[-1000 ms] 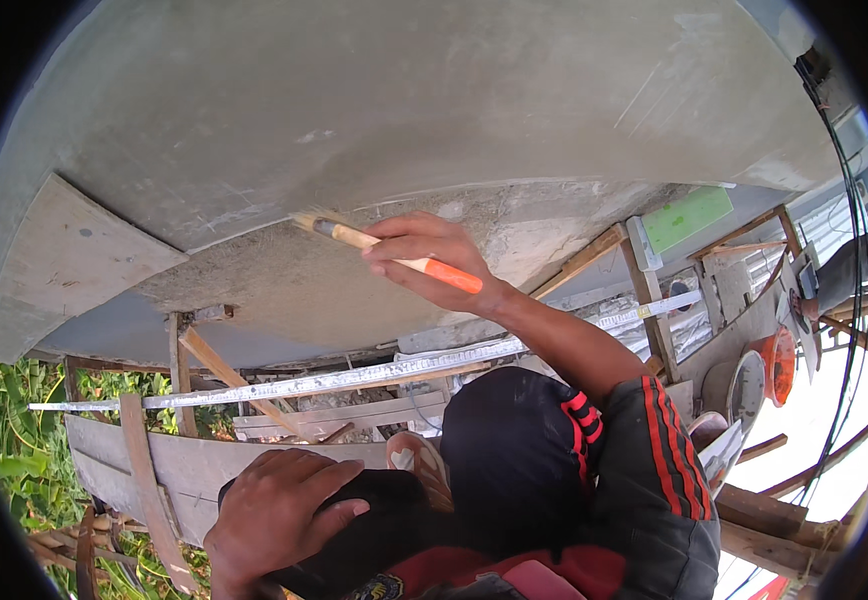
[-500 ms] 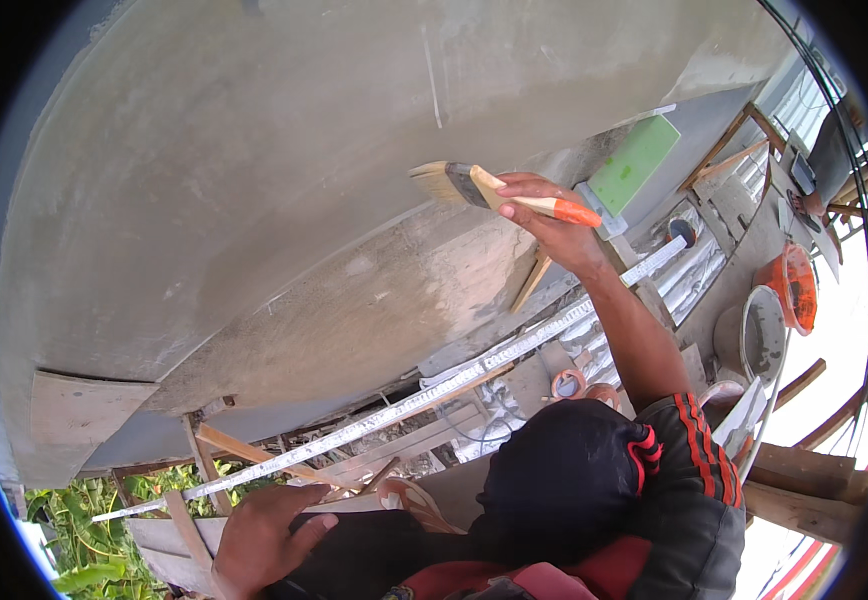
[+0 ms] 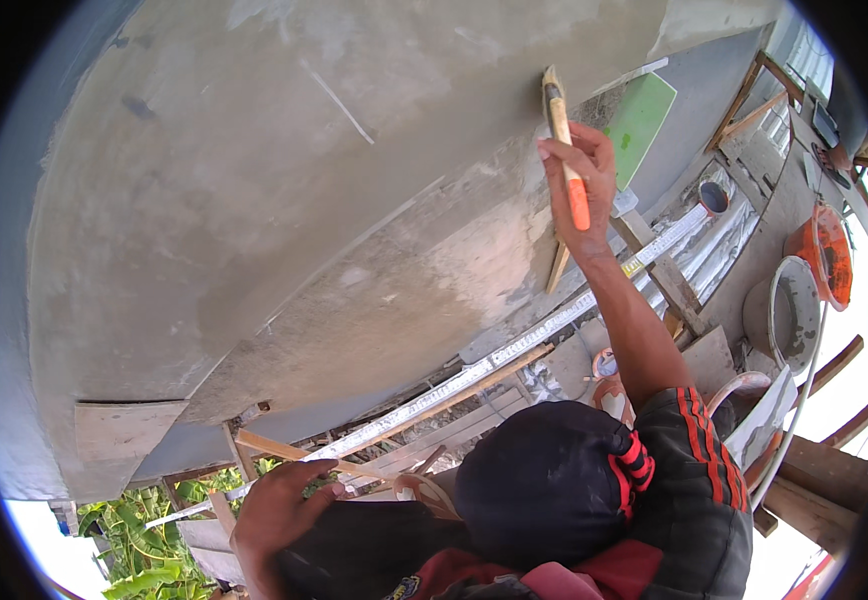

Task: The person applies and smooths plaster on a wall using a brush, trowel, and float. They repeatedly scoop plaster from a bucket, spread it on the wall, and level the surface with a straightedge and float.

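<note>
My right hand [image 3: 584, 180] grips a flat paintbrush [image 3: 562, 130] by its pale wooden handle with an orange end. The bristles touch or nearly touch the damp grey plastered wall [image 3: 284, 200], near the lower edge of its smooth coat. Seen edge-on, the brush points up and slightly left. Lower left, my left hand [image 3: 279, 510] rests by my dark-clad knee [image 3: 384, 545], thumb and fingers apart, holding nothing visible. Beneath the smooth coat runs a rougher, partly dry band [image 3: 404, 300].
A green board [image 3: 642, 125] leans at the wall's right. A long whitish straightedge [image 3: 484, 370] runs along the wall's foot. To the right stand a grey bucket [image 3: 799, 320] and an orange bucket [image 3: 834, 260]. Another person's hand [image 3: 839, 157] shows far right. Planks [image 3: 819, 500] lie below.
My right hand has moved up and slightly right with the paintbrush, turning it from broadside to edge-on. My left hand stays near my knee. The whole view has shifted a little.
</note>
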`<state>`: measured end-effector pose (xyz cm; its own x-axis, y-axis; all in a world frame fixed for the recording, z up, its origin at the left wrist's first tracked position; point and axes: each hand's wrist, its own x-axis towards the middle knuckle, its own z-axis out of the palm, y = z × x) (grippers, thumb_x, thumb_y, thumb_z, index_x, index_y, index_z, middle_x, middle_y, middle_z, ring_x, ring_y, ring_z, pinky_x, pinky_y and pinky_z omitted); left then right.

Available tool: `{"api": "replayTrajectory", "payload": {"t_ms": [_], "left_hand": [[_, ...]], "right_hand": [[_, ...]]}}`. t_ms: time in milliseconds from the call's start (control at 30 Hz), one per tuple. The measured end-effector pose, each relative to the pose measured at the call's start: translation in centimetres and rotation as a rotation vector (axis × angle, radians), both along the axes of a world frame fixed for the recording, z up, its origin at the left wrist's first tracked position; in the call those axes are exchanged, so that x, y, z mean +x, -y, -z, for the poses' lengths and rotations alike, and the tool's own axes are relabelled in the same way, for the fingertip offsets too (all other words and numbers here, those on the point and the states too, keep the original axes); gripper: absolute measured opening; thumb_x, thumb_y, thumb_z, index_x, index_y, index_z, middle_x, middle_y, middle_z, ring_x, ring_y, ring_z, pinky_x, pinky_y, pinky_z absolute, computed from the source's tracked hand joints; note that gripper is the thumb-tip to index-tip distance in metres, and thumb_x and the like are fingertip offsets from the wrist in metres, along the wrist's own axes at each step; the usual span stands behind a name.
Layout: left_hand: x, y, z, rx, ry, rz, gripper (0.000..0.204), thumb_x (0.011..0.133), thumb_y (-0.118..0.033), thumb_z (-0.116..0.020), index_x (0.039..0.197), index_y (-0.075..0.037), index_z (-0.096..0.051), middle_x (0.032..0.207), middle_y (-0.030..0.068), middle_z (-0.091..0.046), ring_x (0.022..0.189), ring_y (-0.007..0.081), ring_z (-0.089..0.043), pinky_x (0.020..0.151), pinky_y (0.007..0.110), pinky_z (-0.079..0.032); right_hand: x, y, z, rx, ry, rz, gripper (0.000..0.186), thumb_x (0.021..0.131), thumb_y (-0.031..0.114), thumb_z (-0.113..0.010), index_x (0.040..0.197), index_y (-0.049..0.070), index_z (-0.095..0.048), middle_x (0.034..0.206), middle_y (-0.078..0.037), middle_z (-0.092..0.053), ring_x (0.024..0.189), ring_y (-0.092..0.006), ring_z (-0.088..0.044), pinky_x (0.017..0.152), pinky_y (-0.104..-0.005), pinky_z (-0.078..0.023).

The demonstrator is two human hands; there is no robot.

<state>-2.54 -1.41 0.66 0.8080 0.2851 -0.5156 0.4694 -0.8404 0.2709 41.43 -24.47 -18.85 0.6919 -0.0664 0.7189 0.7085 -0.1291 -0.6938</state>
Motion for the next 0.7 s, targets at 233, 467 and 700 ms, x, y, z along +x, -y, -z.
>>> {"api": "replayTrajectory", "payload": {"t_ms": [233, 467, 700], "left_hand": [[-1.0, 0.2, 0.0, 0.005, 0.043, 0.005, 0.041, 0.1, -0.037, -0.08, 0.129, -0.008, -0.079, 0.113, 0.0189, -0.081, 0.109, 0.0396, -0.077, 0.095, 0.047, -0.06], [-2.0, -0.5, 0.1, 0.022, 0.038, 0.002, 0.038, 0.102, -0.029, -0.08, 0.134, -0.009, -0.078, 0.11, 0.0125, -0.083, 0.097, 0.0294, -0.08, 0.084, 0.04, -0.061], [3.2, 0.1, 0.5, -0.055, -0.114, -0.161, 0.036, 0.104, -0.028, -0.077, 0.135, -0.009, -0.077, 0.114, 0.0136, -0.083, 0.101, 0.0237, -0.08, 0.088, 0.038, -0.06]], "right_hand": [[-16.6, -12.8, 0.6, -0.2, 0.269, -0.741, 0.043, 0.086, 0.009, -0.085, 0.125, 0.027, -0.083, 0.14, -0.009, -0.064, 0.119, -0.0301, -0.06, 0.103, -0.042, -0.053], [-5.2, -5.6, -2.0, -0.073, -0.377, -0.949, 0.026, 0.102, 0.03, -0.082, 0.124, 0.017, -0.082, 0.133, -0.004, -0.072, 0.127, -0.0212, -0.068, 0.105, -0.0388, -0.056], [11.8, 13.3, -2.2, 0.035, -0.523, -0.459, 0.04, 0.101, 0.038, -0.084, 0.13, 0.011, -0.08, 0.133, -0.004, -0.074, 0.123, -0.0188, -0.067, 0.106, -0.0356, -0.053]]}}
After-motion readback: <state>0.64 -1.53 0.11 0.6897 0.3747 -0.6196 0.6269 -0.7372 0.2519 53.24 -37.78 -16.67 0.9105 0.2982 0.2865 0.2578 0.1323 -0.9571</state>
